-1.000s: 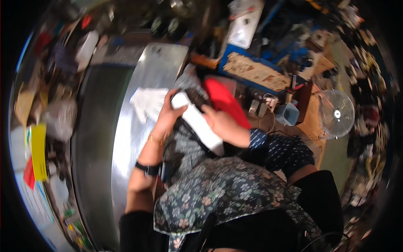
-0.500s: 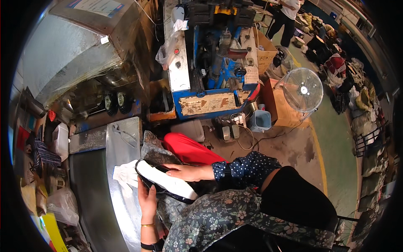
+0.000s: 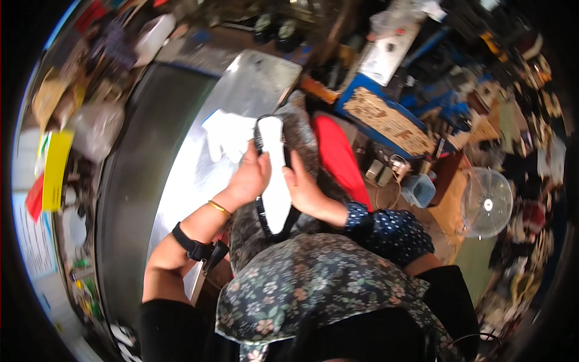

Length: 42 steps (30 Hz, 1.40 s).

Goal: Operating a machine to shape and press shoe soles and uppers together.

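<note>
The bare left hand (image 3: 250, 176) at nine o'clock and right hand (image 3: 307, 193) at four grip a long, white, shoe-shaped piece with black edges (image 3: 275, 181) between them. A white cloth glove (image 3: 229, 134) lies at ten.

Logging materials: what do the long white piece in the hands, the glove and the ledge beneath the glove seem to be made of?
Long white piece: even, pale matte face, perhaps fabric or foam; blur leaves it open.
Glove: likely cloth, given its soft, limp shape and dull surface.
Ledge: apparently bare sheet metal, smooth and grey with bright glare.
</note>
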### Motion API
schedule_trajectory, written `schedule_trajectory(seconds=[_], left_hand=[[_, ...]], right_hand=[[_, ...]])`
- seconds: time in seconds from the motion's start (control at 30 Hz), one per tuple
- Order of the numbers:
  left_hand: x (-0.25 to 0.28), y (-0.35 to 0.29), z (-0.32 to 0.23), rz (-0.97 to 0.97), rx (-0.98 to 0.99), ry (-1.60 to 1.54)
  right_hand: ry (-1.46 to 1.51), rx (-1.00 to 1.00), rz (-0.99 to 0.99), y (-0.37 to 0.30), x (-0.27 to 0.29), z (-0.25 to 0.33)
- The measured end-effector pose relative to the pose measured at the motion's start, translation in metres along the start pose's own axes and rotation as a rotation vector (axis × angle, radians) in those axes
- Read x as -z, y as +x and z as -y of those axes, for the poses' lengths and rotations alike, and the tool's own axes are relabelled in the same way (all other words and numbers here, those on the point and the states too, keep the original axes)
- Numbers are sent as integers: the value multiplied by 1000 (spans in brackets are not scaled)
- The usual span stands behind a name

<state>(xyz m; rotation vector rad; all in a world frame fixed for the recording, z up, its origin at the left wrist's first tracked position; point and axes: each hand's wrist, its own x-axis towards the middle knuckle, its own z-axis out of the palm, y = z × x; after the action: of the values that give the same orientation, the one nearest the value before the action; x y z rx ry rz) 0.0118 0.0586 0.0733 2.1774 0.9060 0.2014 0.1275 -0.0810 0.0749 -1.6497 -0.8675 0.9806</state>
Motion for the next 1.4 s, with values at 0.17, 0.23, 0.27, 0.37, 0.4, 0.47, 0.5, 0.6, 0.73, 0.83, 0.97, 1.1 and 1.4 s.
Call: schedule_trajectory(seconds=[0.17, 0.23, 0.27, 0.37, 0.4, 0.47, 0.5, 0.6, 0.73, 0.83, 0.97, 1.1, 1.4], left_hand=[[-19, -5, -41, -344, -42, -203], [-31, 5, -38, -300, -62, -432], [-35, 12, -32, -260, -16, -565], [2, 44, -34, 21, 530, -1386], [11, 57, -20, 95, 531, -1383], [25, 80, -29, 141, 467, -1328], [26, 91, -33, 156, 460, -1319], [0, 119, -6, 83, 366, -786], [22, 99, -40, -25, 201, 63], [6, 97, -16, -98, 157, -533], [30, 68, 12, -47, 409, -1318], [47, 37, 27, -307, 373, -1417], [37, -15, -60, 56, -51, -809]], right_hand=[[-228, 141, -159, 1, 8, -12], [-219, 266, -162, 1, 19, -29], [-200, 288, -139, -2, 23, -33], [-29, 167, 1, 7, 51, -9], [175, -144, 177, 13, 60, 1], [388, -10, -86, 60, 67, 10], [303, -27, -158, 90, 71, 18], [342, -198, 37, 158, 37, 20], [-189, 12, -42, 144, 17, 43], [140, 32, -90, 148, 0, 27], [-3, 455, -35, 125, -9, 1], [-522, 351, 271, 0, 0, 50], [451, 97, 45, -27, 173, 64]])
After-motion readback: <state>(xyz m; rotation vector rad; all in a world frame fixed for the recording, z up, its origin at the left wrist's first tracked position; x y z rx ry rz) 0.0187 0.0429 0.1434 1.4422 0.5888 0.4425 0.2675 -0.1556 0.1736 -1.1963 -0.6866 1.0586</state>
